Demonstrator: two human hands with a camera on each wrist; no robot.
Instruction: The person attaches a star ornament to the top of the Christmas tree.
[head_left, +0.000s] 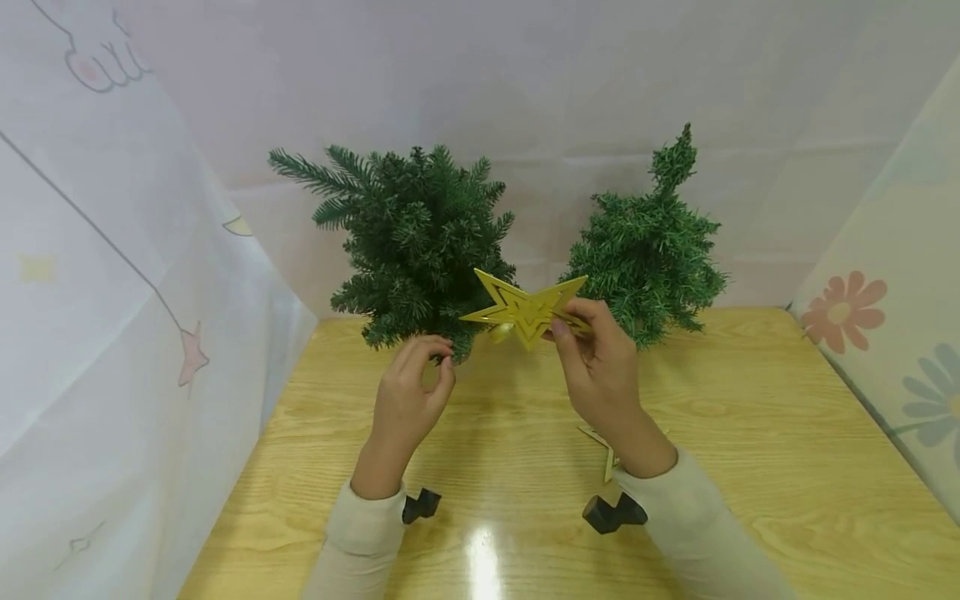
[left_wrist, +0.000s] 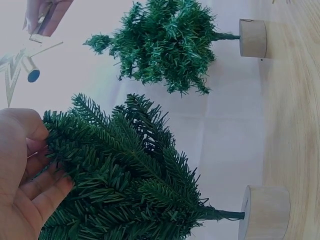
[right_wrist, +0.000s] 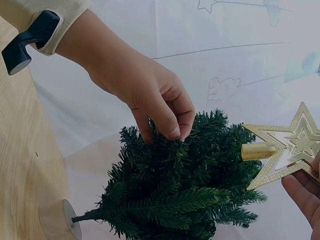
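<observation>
My right hand holds a gold star tree topper by one of its points, thumb on the near face. The star has cut-out bands and a short hollow tube at its base, beside the top of the fuller left Christmas tree. With thumb and forefinger, my left hand pinches a green branch tip of that tree. Its other fingers lie against the needles in the left wrist view. Both trees stand on round wooden bases, the left tree's base showing in the left wrist view.
A smaller, thinner Christmas tree stands at the back right. Another gold piece lies on the wooden table, partly hidden under my right wrist. Printed cloth hangs close behind and along both sides. Black wrist mounts jut from the sleeves.
</observation>
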